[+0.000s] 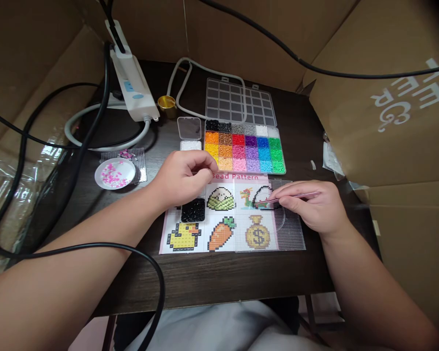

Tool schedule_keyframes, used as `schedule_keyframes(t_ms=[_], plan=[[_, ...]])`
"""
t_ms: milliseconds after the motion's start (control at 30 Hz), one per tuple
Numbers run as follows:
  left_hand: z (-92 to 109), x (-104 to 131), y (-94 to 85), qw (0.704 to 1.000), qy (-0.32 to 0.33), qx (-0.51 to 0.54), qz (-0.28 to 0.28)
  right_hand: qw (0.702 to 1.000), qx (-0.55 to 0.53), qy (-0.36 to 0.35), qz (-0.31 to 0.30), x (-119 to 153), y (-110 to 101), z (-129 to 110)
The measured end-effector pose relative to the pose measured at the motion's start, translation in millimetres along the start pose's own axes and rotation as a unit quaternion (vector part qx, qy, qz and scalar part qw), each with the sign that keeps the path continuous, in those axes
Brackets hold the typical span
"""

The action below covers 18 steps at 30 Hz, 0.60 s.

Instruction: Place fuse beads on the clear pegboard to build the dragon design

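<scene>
My right hand (310, 202) pinches thin tweezers (307, 195), whose tip points left over a clear pegboard (290, 226) and the dragon picture. A curved row of black beads (260, 191) shows near the tip. My left hand (190, 175) has its fingers curled together above the top left of the bead pattern sheet (201, 214), near the color-sorted bead box (245, 146). What its fingertips hold, if anything, is too small to tell. Just below it lies an open case of black beads (193, 209).
A white dish (115, 173) of pink and white beads sits at left on another pegboard (141, 163). Behind are a power strip (137, 87), a gold cup (167, 106) and a clear lid (240, 102). Black cables (95, 248) cross above my left forearm. Cardboard walls surround the table.
</scene>
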<state>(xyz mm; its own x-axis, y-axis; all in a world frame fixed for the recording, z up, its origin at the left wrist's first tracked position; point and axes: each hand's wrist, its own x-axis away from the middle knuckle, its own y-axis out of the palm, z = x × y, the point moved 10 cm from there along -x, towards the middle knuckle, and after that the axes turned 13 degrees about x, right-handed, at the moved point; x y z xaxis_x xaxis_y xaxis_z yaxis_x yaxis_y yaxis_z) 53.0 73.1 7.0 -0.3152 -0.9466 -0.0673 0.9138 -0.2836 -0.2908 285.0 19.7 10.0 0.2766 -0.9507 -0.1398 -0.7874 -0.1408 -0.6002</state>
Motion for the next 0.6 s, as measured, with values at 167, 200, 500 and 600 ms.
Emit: schedule_keyframes(t_ms=[167, 200, 500, 600], plan=[[0.4, -0.3, 0.0, 1.0, 0.005, 0.003, 0.002, 1.0, 0.007, 0.008, 0.008, 0.3, -1.8, 3.2], [0.3, -0.4, 0.0, 1.0, 0.005, 0.003, 0.002, 1.0, 0.009, 0.006, 0.011, 0.2, -2.2, 2.7], [-2.4, -0.5, 0.0, 1.0, -0.004, -0.003, 0.002, 1.0, 0.002, -0.012, 0.015, -1.4, -2.1, -3.2], [-2.3, -0.6, 0.1, 1.0, -0.002, -0.002, 0.001, 1.0, -0.006, -0.019, 0.009, -1.8, -1.6, -4.3]])
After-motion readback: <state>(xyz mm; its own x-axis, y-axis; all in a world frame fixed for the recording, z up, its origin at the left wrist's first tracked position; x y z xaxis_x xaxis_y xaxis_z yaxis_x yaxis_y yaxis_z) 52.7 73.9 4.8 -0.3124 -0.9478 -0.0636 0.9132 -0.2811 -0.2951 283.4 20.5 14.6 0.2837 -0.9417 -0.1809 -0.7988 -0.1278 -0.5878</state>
